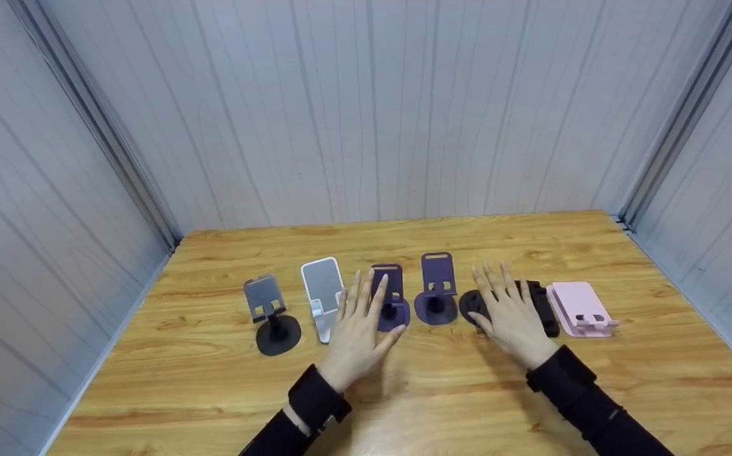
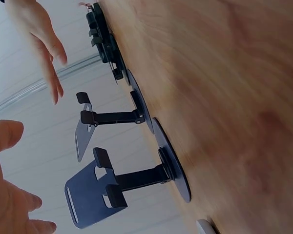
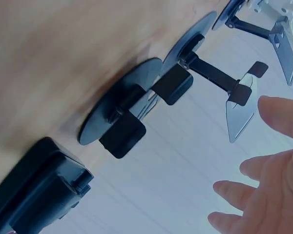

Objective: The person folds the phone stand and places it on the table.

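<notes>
My left hand is held over the table with straight, spread fingers and nothing in it. Its fingers overlap a purple phone stand and the edge of a white phone stand in the head view. Likewise flat and spread, my right hand hovers above a black round-based phone stand and a chunky black folded stand, hiding parts of both. Between the hands stands a second purple phone stand, upright on its round base. The left wrist view shows both purple stands apart from the fingers.
At the far left is a grey phone stand on a black round base. A pink folded phone stand lies at the right end of the row. White panels enclose the wooden table at the back and sides.
</notes>
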Available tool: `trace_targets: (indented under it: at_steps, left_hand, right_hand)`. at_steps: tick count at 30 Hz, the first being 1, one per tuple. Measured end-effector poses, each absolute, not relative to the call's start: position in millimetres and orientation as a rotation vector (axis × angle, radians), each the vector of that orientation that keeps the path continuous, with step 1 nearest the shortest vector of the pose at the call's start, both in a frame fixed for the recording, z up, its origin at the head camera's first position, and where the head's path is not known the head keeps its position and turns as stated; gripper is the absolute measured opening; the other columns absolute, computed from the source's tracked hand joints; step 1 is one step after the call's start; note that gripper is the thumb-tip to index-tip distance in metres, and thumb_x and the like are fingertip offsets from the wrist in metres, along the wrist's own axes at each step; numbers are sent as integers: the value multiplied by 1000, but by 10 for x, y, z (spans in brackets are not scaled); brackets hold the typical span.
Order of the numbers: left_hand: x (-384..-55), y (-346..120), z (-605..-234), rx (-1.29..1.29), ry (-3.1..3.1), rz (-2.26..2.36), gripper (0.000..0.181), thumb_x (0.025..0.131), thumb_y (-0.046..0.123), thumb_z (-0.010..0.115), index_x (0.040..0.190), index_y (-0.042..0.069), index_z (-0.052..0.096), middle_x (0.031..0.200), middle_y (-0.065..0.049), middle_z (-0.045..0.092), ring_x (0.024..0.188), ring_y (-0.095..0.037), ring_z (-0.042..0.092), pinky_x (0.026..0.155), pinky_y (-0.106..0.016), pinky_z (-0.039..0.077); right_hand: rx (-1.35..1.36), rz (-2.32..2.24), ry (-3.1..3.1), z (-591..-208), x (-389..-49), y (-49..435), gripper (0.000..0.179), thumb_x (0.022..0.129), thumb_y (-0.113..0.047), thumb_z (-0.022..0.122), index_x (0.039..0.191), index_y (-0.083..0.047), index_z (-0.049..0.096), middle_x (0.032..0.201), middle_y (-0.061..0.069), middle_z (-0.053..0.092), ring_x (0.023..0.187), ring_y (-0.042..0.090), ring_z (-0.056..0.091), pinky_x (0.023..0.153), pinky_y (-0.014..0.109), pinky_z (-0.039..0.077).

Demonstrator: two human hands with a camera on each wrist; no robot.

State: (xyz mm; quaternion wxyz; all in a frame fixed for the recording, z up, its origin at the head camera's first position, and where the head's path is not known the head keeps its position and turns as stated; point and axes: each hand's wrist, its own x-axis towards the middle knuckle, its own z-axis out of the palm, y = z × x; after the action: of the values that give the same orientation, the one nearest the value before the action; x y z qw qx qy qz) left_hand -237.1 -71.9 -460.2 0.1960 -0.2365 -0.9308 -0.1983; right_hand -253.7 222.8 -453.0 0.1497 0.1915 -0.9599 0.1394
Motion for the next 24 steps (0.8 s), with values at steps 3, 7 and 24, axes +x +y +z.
trace_targets:
  at_steps: [3, 7, 24]
  left_hand:
    - [-2391, -634, -4580, -665, -2584, -518, 82, 102, 45, 64, 165, 2, 33, 173, -26, 23, 159, -47, 19, 128, -65, 20]
    - [-2429, -493, -4532, -687, -2593, -531, 83, 103, 46, 62, 166, 1, 31, 173, -24, 23, 160, -44, 18, 130, -61, 19]
    - [-2702, 70, -4448, -764, -2676, -1131, 80, 112, 30, 55, 167, -6, 11, 174, -30, 8, 160, -48, 12, 126, -65, 25]
  right_hand:
    - [557, 404, -2750, -4570, -2482, 2236, 68, 104, -22, 66, 160, 5, 38, 168, 28, 31, 156, 53, 22, 124, 75, 15]
    - [556, 396, -2740, -4613, -2446, 2260, 68, 103, -22, 67, 159, 5, 39, 168, 28, 32, 155, 54, 22, 123, 75, 16]
    - [517, 477, -2753, -4615, -2430, 2359, 69, 103, -21, 66, 159, 6, 38, 167, 30, 32, 155, 55, 20, 124, 76, 11]
